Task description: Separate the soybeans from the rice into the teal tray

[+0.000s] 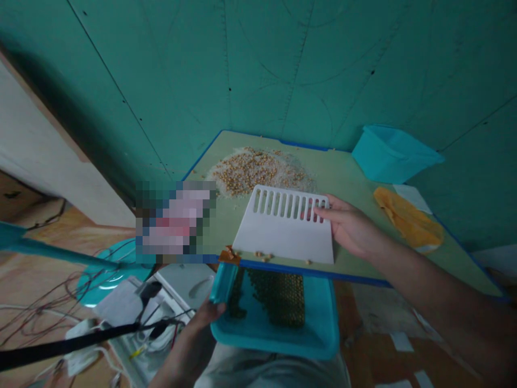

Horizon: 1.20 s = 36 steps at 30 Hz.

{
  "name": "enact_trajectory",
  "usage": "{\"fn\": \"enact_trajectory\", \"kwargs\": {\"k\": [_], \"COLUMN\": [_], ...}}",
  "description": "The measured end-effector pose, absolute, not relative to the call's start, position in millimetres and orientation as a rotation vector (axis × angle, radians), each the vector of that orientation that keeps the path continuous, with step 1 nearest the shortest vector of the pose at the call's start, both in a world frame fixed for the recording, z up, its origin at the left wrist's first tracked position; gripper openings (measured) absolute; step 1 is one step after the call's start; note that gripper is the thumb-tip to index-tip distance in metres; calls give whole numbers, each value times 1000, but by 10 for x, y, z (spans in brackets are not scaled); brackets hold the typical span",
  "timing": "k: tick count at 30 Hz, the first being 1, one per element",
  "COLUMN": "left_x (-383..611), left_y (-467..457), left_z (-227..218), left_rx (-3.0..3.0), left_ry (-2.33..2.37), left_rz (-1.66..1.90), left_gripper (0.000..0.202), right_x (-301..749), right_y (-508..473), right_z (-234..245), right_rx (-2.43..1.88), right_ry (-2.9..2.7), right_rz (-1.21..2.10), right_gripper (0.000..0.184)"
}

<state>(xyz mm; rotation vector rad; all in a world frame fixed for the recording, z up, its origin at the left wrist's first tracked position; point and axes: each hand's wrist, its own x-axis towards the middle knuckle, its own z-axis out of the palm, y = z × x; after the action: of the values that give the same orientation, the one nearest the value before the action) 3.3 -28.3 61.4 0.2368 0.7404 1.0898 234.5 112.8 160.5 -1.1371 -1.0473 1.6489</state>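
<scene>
My right hand [349,229] grips the right end of a flat white slotted plastic scoop [286,240], its thumb across the slots. The scoop lies tilted at the table's near edge, with several tan beans [262,255] along its lower side. Beyond it spreads a heap of tan beans mixed with white grains [254,170]. My left hand [202,326] is closed on the left rim of a blue plastic tray [319,318], its thumb over the edge. This tray sits below the table edge, above my lap. Inside is a dark, dotted layer [286,302] too dim to name.
On the table [355,264], a blue bin [393,156] stands at the back right, near an orange cloth [410,221]. A blurred-out patch [175,221] covers the left side. Floor left: a turquoise stool [117,269], cables and a white crate [137,345]. A green wall [258,64] rises behind.
</scene>
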Motion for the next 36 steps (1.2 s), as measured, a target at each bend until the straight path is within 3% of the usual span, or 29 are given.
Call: {"fn": "enact_trajectory", "kwargs": {"k": [10, 16, 30, 36], "left_x": [-17, -50, -84, -141], "left_y": [-287, -301, -266, -309], "left_z": [593, 531, 584, 538], "left_rx": [289, 261, 192, 198], "left_ry": [763, 777, 813, 780], "left_rz": [1086, 1116, 1192, 1141], "left_gripper": [40, 31, 43, 28], "right_x": [2354, 2341, 2443, 2503], "right_y": [923, 819, 660, 704], "right_z": [1638, 1659, 1681, 1715], "right_rx": [-1203, -1218, -1241, -1232], "right_ry": [-1015, -988, -1001, -996], "right_rz": [1643, 1624, 1659, 1592], "right_gripper": [12, 12, 14, 13]}}
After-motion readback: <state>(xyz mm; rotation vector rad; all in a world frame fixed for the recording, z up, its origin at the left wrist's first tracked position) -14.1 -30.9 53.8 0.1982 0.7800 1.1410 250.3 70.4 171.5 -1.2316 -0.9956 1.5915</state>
